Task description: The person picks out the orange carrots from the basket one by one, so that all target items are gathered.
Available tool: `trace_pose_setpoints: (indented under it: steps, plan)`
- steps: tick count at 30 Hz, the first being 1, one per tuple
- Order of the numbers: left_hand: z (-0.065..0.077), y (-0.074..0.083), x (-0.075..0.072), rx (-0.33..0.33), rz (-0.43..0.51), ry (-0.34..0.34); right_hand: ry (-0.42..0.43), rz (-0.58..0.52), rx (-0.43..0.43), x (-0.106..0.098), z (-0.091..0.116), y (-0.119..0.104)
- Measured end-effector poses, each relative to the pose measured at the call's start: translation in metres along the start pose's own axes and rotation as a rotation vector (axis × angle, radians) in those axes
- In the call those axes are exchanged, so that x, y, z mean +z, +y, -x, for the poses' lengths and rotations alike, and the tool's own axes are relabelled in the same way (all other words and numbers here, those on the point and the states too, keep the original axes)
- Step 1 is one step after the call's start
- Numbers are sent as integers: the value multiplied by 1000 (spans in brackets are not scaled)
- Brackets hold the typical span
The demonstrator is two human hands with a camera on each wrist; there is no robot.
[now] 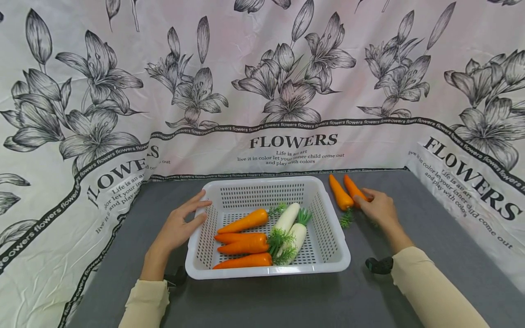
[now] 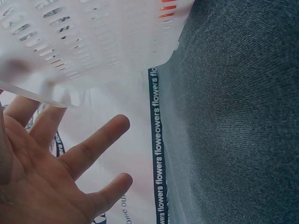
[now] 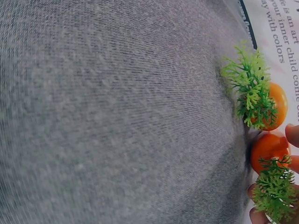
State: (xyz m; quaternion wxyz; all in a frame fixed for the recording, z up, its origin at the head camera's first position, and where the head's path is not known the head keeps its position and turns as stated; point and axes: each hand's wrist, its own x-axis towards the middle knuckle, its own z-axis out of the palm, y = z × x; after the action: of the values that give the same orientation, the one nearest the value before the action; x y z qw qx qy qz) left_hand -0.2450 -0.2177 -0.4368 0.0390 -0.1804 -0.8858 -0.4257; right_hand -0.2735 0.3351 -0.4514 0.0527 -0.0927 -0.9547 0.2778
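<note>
My right hand point(image 1: 381, 208) grips an orange toy carrot point(image 1: 352, 187) by its thick end, on the grey table right of the basket. A second carrot point(image 1: 339, 193) lies just left of it, green leaves toward me. In the right wrist view, the gripped carrot's round end point(image 3: 266, 150) shows between thumb and fingers. My left hand point(image 1: 175, 228) rests at the left rim of a white perforated plastic basket point(image 1: 287, 269), fingers spread and fairly straight. Inside the basket lie several carrots point(image 1: 246, 243) on the left and two white radishes point(image 1: 298, 233) on the right.
Grey cloth covers the table point(image 1: 287, 300). Behind and on both sides hangs a white curtain point(image 1: 369, 146) printed with flowers and lettering. A black wrist device point(image 1: 379, 265) sits at my right cuff.
</note>
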Motion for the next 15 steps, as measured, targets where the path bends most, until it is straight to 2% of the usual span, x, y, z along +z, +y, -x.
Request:
trace_pose_setpoints:
  steps: [8,15]
  plan:
    - [0,0,-1,-21,8,-7,47,10,-41,-10,-2,-12]
    - [-1,0,0,-35,10,-15,82,9,-103,-31,-7,-40]
